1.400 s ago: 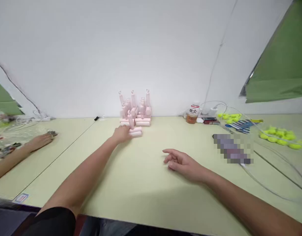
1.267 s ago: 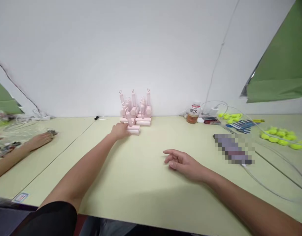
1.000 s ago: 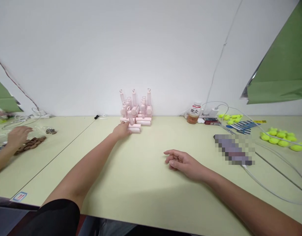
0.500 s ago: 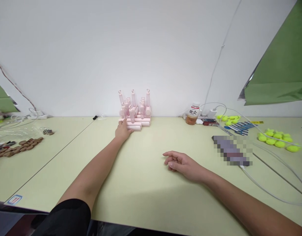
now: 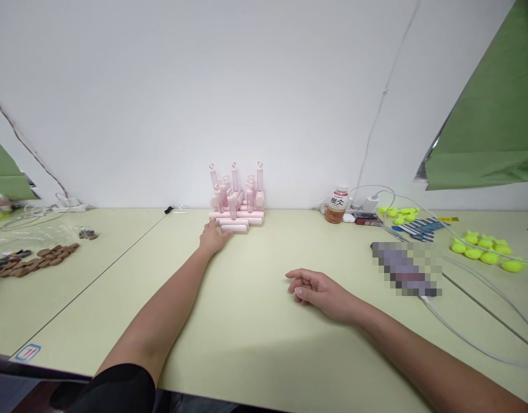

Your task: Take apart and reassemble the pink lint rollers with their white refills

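Note:
Against the wall stands a stacked group of pale pink cylinders (image 5: 250,202), some upright with small loops on top, others lying flat in rows. My left hand (image 5: 211,238) rests on the table at the front left corner of the stack. Its thumb and fingers are apart around the left end of the frontmost lying cylinder (image 5: 234,228); whether they touch it I cannot tell. Nearer to me on the right, my right hand (image 5: 317,291) hovers low or rests over the tabletop (image 5: 255,298), fingers loosely curled and apart, holding nothing.
Right of the stack stands a labelled bottle (image 5: 337,205) with amber contents. Beyond it lie a blurred-out phone (image 5: 403,269) on a white cable, blue strips (image 5: 421,228) and yellow-green balls (image 5: 482,248). Brown discs (image 5: 44,261) lie far left, past a table seam.
The view has tilted slightly, so everything sits a little lower. My left hand has drawn back slightly from the front cylinder, showing more of its left end. My right hand stays put.

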The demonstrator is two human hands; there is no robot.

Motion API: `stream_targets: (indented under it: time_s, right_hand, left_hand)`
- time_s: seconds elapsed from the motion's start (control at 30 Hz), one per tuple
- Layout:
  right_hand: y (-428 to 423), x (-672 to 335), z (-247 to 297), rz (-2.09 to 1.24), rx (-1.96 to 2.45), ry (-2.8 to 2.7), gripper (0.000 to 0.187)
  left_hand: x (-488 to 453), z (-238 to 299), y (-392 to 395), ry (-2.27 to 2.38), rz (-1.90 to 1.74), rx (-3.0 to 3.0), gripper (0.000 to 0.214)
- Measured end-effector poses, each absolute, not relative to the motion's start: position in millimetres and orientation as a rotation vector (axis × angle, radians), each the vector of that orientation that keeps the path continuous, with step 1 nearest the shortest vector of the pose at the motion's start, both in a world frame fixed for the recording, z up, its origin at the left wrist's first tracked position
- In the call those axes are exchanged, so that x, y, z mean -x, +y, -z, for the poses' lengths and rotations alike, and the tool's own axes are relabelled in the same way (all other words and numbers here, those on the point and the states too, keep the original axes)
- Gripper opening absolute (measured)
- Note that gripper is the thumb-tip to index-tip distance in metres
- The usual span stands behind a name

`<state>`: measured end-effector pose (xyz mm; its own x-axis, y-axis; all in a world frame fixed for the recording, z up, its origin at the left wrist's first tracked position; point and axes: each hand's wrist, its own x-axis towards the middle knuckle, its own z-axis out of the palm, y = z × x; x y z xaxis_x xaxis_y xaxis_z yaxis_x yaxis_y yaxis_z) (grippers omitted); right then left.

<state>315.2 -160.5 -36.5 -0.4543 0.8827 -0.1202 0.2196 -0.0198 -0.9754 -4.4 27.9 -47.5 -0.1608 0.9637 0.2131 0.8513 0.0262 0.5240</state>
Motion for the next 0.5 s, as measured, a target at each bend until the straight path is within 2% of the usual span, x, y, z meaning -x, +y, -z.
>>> stream_targets:
  time_s: [0.23,0.37,0.5]
  right_hand:
    - [-156.5,-316.8,40.8,-1.511,1.138,-1.702,0.043]
    - [-154.7,-316.3,45.0,-1.529,1.122,-1.672,0.043]
    - [-155.6,-315.1,43.1,-1.532,1.129,-1.620,0.048]
  left_hand:
    - [5.2,44.3,30.3,2.083,-0.918,-1.867,0.062]
    - [22.2,15.3,54.1,2.116,-1.068,-1.794,0.051]
    - [37.7,-21.9,88.5,2.108,-1.100,-1.801,0.052]
